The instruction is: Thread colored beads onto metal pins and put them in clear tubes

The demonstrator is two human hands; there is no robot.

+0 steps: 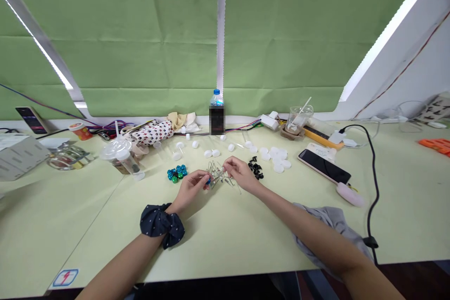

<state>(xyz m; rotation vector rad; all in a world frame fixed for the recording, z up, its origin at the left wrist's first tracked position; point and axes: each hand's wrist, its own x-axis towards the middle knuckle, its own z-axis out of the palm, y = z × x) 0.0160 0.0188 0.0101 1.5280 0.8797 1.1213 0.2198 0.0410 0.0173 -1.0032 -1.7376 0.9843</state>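
My left hand [191,187], with a dark dotted scrunchie [158,225] on its wrist, pinches a small shiny blue ball [208,181]. Thin metal pins [214,173] lie in a loose heap between my two hands. My right hand [241,173] is closed at the fingertips by the heap's right side; what it pinches is too small to make out. Blue and green shiny balls [177,173] sit in a cluster left of the heap. Small black pieces [255,168] lie just right of my right hand, with white discs [277,157] beyond them.
Clear tubes and white caps [212,153] are scattered behind my hands. A bottle [217,117] stands at the back. To the right are a phone [324,166], a pink case [349,194] and a black cable [374,187]. A lidded plastic cup [117,147] stands left.
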